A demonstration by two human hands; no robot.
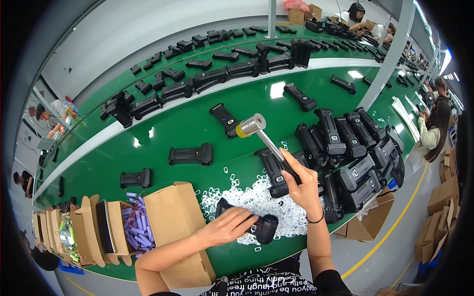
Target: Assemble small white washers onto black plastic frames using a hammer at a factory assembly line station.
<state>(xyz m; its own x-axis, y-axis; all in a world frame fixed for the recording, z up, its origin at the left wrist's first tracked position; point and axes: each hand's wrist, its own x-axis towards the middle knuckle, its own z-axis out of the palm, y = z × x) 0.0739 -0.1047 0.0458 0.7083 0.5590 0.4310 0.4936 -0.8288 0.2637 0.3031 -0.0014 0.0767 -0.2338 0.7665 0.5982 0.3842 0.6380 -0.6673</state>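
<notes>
My right hand (302, 185) is closed around the dark handle of a hammer (254, 125), raised over the bench. Its head is a silver cylinder with a yellow face on one end. With my left hand (228, 228) I grip a black plastic housing (266, 230) from above, its wider end sticking out past my fingers to the right. My palm hides most of its middle. Around and behind the housing spreads a heap of small white frame-shaped pieces (296, 217). Another black housing (270, 172) lies just left of my right hand.
Stacked black housings (353, 135) crowd the right side; single ones (191, 154) lie further left. A cardboard box flap (173, 217) sits by my left forearm, near purple cylindrical parts (137, 227). A white rail (197, 90) crosses the green bench (163, 130). Other people work further off.
</notes>
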